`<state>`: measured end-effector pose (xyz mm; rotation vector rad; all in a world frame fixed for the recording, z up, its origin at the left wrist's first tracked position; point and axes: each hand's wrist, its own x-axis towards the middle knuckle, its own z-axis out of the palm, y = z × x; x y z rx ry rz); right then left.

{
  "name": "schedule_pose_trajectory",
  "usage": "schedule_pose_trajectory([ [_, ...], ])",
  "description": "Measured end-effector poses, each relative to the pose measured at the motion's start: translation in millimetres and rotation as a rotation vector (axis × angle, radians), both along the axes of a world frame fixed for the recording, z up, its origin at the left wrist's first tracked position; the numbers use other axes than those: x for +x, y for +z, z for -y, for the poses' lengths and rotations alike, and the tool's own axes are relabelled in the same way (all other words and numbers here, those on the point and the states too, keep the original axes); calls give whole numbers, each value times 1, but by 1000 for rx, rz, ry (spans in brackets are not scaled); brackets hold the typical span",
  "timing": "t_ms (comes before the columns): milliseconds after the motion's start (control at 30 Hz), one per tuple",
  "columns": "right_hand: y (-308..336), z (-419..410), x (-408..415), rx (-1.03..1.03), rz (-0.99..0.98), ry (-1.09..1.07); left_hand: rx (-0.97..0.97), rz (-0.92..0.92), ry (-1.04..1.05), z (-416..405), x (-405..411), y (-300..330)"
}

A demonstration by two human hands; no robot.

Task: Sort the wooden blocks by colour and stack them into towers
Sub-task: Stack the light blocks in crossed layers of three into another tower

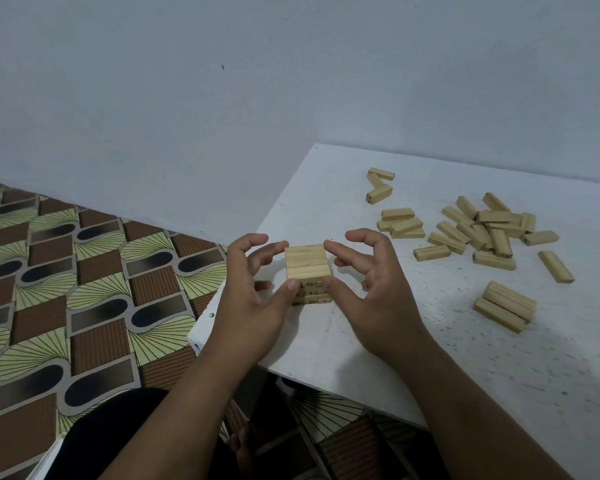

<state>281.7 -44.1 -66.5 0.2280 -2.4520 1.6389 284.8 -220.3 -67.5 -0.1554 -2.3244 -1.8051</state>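
Both hands — left hand [253, 292] and right hand [371, 289] — flanked the block tower [308, 271], each grip pinching its sides, loose blocks [478, 230] lay right of it

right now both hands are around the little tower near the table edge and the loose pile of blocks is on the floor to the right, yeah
Not quite. The head view shows the left hand and right hand around the little tower near the edge, but the loose pile of blocks lies on the white table to the right, not on the floor.
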Motion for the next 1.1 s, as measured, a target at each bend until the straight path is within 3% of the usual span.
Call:
schedule_pose_trajectory([
  [333, 7, -5, 6, -36, 6, -37, -4, -120, -23, -1, 5, 7],
  [533, 15, -19, 23, -9, -7, -58, -122, -403, 151, -25, 18, 19],
  [667, 21, -41, 40, 29, -32, -89, -175, -493, 107, -59, 31, 22],
  [800, 22, -75, 51, 158, -55, -160, -231, -473, -33, -94, 40, 20],
  [900, 19, -107, 55, 385, -51, -286, -310, -382, -160, -112, 39, 14],
  [1000, 18, -138, 56, 545, 69, -413, -400, -290, -234, -123, 39, 6],
  [1100, 13, -154, 57, 544, 183, -453, -472, -277, -279, -128, 39, 0],
])
